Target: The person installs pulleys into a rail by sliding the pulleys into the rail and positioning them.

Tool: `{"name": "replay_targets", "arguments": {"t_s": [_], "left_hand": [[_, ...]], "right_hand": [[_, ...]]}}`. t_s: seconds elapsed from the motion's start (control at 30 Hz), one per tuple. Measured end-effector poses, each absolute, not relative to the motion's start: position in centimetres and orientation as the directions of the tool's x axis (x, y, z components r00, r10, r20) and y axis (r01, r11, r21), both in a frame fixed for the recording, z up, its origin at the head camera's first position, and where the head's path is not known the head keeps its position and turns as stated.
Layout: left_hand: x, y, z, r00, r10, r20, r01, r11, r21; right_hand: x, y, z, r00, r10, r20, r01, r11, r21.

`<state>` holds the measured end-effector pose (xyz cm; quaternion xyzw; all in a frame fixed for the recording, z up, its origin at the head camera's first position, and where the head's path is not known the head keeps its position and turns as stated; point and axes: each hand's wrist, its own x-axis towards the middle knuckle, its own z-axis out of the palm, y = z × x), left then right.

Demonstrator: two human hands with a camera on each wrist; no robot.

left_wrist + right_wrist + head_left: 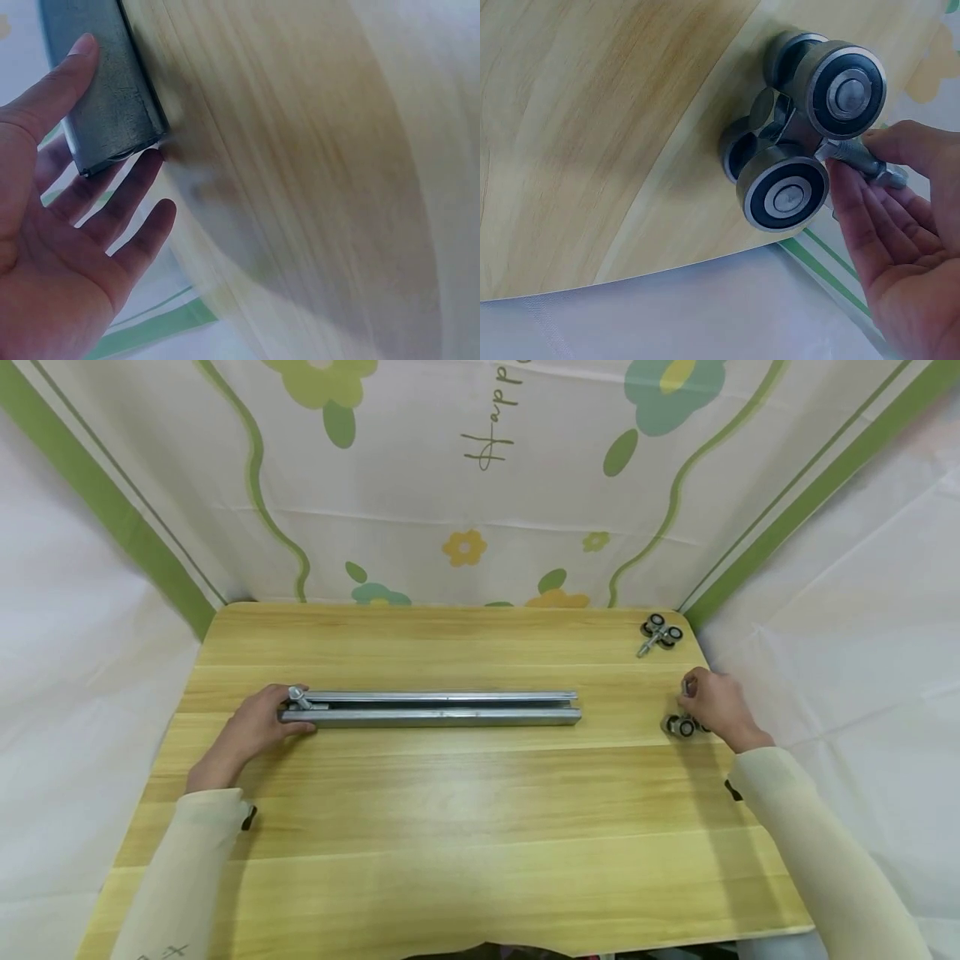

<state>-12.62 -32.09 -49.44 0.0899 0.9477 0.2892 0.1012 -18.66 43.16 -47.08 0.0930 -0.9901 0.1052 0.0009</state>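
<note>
Near 3 o'clock on the tabletop (450,827), the roller trolley (802,133) is pinched by its bolt (859,159) between the thumb and fingers of the right hand (716,703), a sensible hold, since the wheels would probably spin under any grip. Towards 10 o'clock, the end of the metal rail (442,718) is gripped by the left hand (258,727), thumb against the near wall! Stiff, smooth, fairly weighty metal is to be expected in both, hardly fragile, with the rail best taken by its outer sides.
</note>
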Motion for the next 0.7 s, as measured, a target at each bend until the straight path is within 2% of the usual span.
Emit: {"name": "replay_targets", "arguments": {"t_s": [0.4, 0.7], "left_hand": [[-12.4, -32.0, -49.5, -0.968, 0.223, -0.116, 0.120, 0.816, 0.565], [-12.4, -32.1, -49.2, -0.966, 0.221, -0.131, 0.111, 0.819, 0.563]], "right_hand": [[-17.8, 42.8, -46.2, -0.973, -0.176, 0.150, -0.208, 0.951, -0.229], [-17.0, 43.4, -46.6, -0.956, -0.239, 0.170, -0.269, 0.945, -0.187]]}}
